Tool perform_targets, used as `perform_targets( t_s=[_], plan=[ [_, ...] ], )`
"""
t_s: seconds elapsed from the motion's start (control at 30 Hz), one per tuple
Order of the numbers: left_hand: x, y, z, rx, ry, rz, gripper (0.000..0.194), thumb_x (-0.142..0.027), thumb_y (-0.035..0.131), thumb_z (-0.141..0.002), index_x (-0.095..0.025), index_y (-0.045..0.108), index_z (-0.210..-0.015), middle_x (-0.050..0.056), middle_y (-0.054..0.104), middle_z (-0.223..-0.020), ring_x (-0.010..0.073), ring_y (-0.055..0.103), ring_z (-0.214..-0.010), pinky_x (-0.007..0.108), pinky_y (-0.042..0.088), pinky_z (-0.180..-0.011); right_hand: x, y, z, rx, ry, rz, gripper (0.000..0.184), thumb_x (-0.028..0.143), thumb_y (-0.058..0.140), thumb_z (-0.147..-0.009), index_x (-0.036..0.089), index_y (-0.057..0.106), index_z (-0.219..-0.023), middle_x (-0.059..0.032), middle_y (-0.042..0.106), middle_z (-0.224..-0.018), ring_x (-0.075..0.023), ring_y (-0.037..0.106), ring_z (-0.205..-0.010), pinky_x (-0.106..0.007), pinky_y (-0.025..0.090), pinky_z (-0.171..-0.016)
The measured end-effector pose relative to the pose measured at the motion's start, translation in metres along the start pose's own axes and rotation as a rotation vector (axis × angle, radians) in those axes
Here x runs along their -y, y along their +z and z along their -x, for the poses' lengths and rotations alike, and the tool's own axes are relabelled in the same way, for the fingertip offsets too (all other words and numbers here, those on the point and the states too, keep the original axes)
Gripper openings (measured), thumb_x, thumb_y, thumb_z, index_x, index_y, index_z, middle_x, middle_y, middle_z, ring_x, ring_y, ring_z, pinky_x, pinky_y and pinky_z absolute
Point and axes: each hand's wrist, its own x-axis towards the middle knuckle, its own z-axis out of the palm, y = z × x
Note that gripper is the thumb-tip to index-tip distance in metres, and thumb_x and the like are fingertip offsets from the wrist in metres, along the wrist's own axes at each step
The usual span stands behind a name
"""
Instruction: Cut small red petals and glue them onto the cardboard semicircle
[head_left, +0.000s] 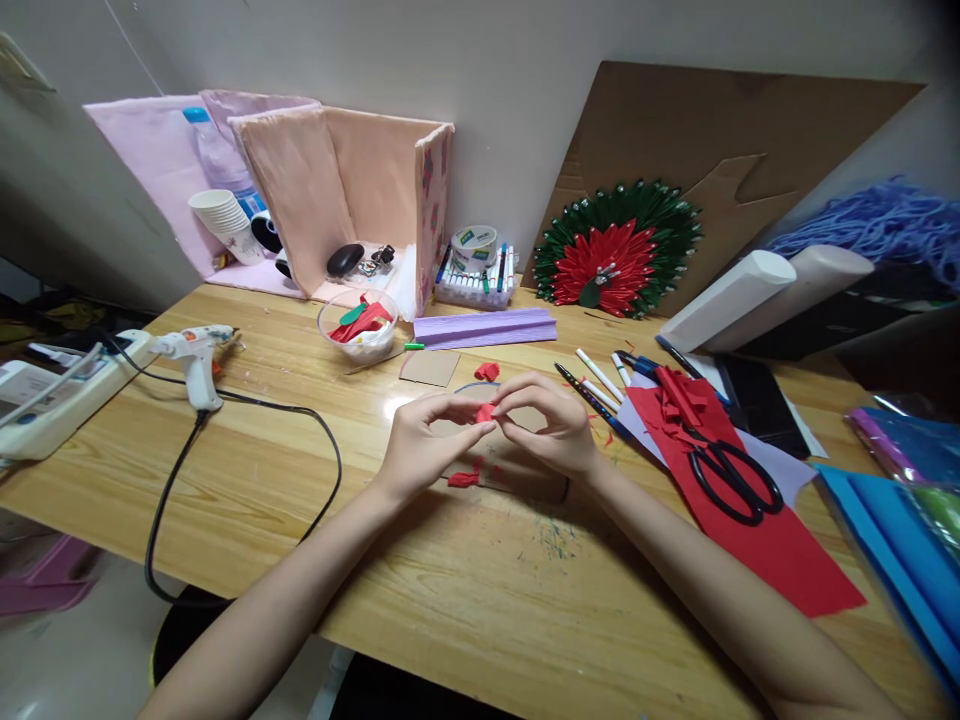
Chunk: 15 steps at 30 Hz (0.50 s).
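Between my fingertips is a small piece of red crepe paper (486,412). My left hand (429,438) pinches it from the left, and my right hand (551,425) pinches it from the right. Both hands are over a piece of cardboard (517,480) with a dark outline, partly hidden by them. A crumpled red paper piece (487,371) lies just beyond my fingers. Nearer to me, below the left hand, a red paper scrap (463,479) rests at the cardboard's edge.
Black scissors (735,482) lie on red paper (795,565) at the right, beside several pens (600,395). A glue gun (199,360) stands at the left, its cable looping across the table. Behind are a bowl of scraps (360,335), a folded purple strip (484,328) and a red-green flower-like piece (611,255).
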Motion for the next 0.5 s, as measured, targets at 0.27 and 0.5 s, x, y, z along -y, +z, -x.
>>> perform_targets(
  t_s=[0.27,0.5],
  plan=[
    [0.0002,-0.0009,-0.0001,-0.032,0.027,-0.072,0.022,-0.032,0.072,-0.068,-0.018,0.072,-0.085,0.006,0.072,-0.083,0.0173,0.065,-0.075,0.029,0.052,-0.073,-0.0034,-0.0016,0.0008,0.041,-0.020,0.059,0.013,0.015,0.061,-0.076,0.024,0.065,-0.084,-0.0051,0.065,-0.086,-0.0183,0.062,-0.082,-0.034,0.052,-0.073],
    [0.0015,-0.0023,-0.0011,-0.010,0.007,-0.029,0.022,-0.030,0.071,-0.070,-0.018,0.071,-0.088,0.006,0.072,-0.087,0.0167,0.066,-0.078,0.029,0.052,-0.076,-0.0025,-0.0005,-0.0022,0.084,0.010,0.039,0.012,0.014,0.058,-0.078,0.023,0.064,-0.084,-0.0061,0.066,-0.091,-0.0187,0.062,-0.087,-0.036,0.051,-0.078]
  ],
)
